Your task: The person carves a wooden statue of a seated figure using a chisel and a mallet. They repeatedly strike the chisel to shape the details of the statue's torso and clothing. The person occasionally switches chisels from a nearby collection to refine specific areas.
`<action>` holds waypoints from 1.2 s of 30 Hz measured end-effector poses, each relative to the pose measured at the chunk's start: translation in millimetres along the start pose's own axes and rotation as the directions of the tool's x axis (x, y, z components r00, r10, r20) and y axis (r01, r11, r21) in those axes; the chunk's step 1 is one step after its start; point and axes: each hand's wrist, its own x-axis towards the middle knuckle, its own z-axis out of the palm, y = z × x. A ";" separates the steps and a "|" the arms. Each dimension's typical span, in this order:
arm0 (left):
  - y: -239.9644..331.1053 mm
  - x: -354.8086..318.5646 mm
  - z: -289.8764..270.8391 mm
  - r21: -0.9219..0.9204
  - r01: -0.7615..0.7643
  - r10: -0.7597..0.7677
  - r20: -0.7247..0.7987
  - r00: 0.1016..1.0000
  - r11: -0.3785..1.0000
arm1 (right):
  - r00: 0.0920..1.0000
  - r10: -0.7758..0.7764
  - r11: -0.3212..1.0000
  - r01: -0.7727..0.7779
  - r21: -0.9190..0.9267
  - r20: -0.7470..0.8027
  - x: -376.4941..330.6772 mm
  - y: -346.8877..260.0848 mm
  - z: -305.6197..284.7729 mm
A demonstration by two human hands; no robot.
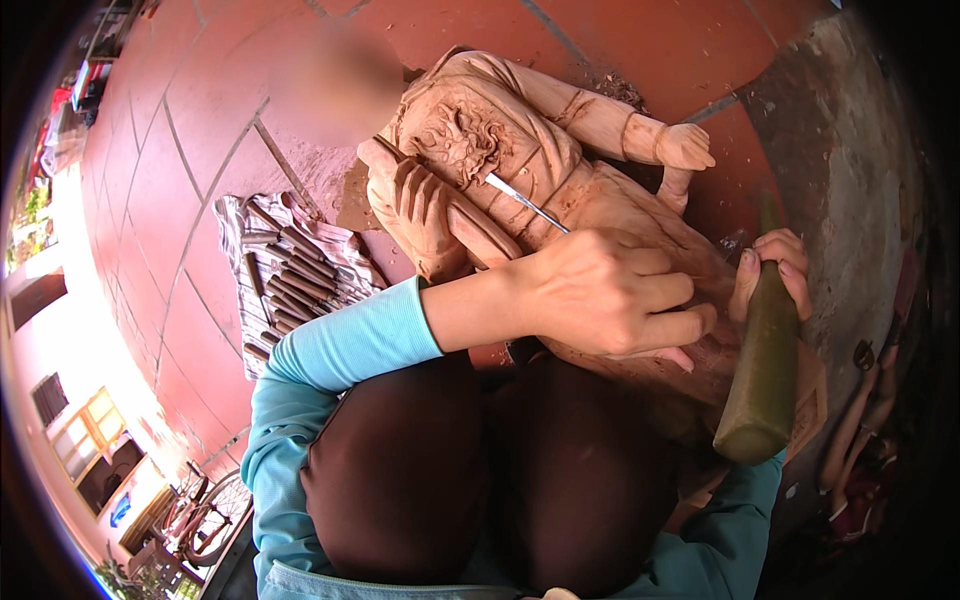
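Head view caught the left hand (pixel 610 290) clenched round a chisel (pixel 525 202), its tip aimed toward 10 o'clock at the wooden statue (pixel 520 140) — steadied across the knees. Right hand (pixel 770 270) gripped a green mallet (pixel 762 370), seemingly poised to strike — spare chisels (pixel 285 275) at 9 o'clock.

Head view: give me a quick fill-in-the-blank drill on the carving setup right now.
1. The left hand holds a thin metal ____ against the wooden statue.
2. The right hand grips a green ____.
3. The spare chisels lie on a cloth to the person's ____.
4. The floor tiles are ____ in colour.

Missing words: chisel; mallet; left; red
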 end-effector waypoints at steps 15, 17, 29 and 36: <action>-4.0 3.6 12.0 0.006 0.063 -0.062 -0.128 0.990 0.998 | 0.996 -0.085 0.996 0.085 -0.001 0.020 2.4 32.0 -4.9; -3.2 3.8 7.0 0.005 0.056 -0.056 -0.091 0.994 0.998 | 0.993 -0.053 0.981 0.071 0.180 -0.102 -14.5 39.7 3.9; 0.1 -0.4 -8.5 -0.124 0.025 -0.027 -0.008 1.000 0.992 | 0.999 -0.047 0.995 0.047 -0.090 0.002 1.4 20.8 -7.6; -2.1 -4.6 -12.3 -0.160 0.016 -0.008 0.055 0.998 0.987 | 0.994 -0.041 0.976 0.062 -0.210 0.105 4.6 9.2 -11.7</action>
